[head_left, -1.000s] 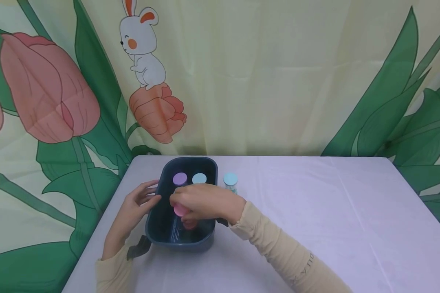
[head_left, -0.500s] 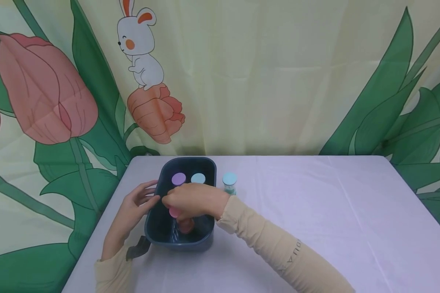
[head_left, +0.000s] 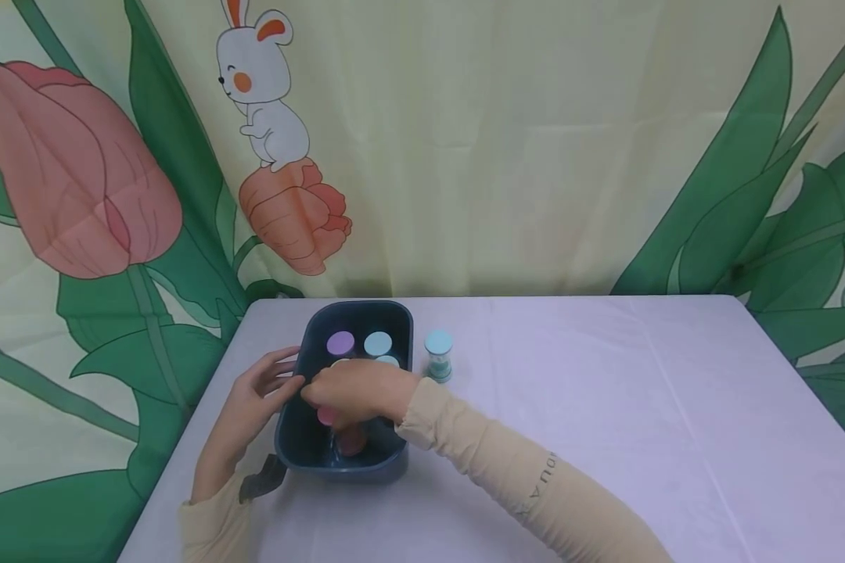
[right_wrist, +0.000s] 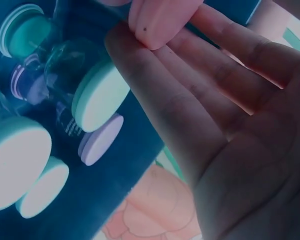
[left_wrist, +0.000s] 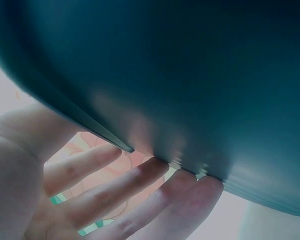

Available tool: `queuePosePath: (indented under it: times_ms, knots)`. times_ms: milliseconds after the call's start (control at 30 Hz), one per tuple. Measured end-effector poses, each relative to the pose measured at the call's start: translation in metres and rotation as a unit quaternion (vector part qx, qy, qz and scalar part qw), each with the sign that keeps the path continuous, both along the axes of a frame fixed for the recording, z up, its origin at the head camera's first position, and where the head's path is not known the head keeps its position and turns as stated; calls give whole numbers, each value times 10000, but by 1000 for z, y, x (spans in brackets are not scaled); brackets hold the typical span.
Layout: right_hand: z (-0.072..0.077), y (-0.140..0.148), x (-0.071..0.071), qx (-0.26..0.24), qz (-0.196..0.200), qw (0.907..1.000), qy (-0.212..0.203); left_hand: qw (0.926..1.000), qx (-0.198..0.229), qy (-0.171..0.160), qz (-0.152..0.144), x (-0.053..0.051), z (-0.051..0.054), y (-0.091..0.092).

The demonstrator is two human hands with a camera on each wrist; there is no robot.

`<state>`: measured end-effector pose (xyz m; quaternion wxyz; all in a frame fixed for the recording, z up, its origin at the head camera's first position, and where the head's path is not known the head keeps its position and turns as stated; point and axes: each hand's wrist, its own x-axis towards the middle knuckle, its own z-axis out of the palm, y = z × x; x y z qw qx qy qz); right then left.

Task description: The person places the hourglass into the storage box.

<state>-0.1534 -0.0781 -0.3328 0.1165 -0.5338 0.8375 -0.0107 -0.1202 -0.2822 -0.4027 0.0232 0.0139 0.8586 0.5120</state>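
A dark blue bin [head_left: 341, 471] holds several small clear jars with coloured lids. My right hand [head_left: 359, 389] reaches inside and pinches a pink-lidded jar [head_left: 326, 415]; in the right wrist view its pink lid [right_wrist: 162, 22] lies against my fingertips. Below that hand shows a reddish-brown rounded shape [head_left: 350, 440], too shaded to identify. Toward the far end sit a purple-lidded jar [head_left: 341, 342] and a light-blue-lidded jar [head_left: 378, 344]. My left hand [head_left: 249, 399] rests against the bin's left side, its extended fingers [left_wrist: 145, 200] touching the outer wall in the left wrist view.
Just right of the bin, a jar with a light blue lid [head_left: 439, 356] stands on the white-covered table [head_left: 570, 407]. A black handle [head_left: 263, 478] sits at the bin's left side. Behind the table hangs a printed curtain [head_left: 500, 156].
My right hand has shifted left and slightly toward me inside the bin, the pink-lidded jar moving with it. More of a second light blue lid now shows. The left hand stays put.
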Motion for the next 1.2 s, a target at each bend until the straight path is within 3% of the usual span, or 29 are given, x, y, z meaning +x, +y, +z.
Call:
queuePosePath:
  times_ms: [400,800,1200]
  knots:
    - [-9,-10,1,266,-17,9995,188,10000,34,8,-25,-1,0,-1]
    - [-12,-13,2,206,102,9991,360,10000,37,-82,4,-2,0,0]
    - [1,0,1,-188,-59,9998,-60,10000,2,-79,-26,1,5,1]
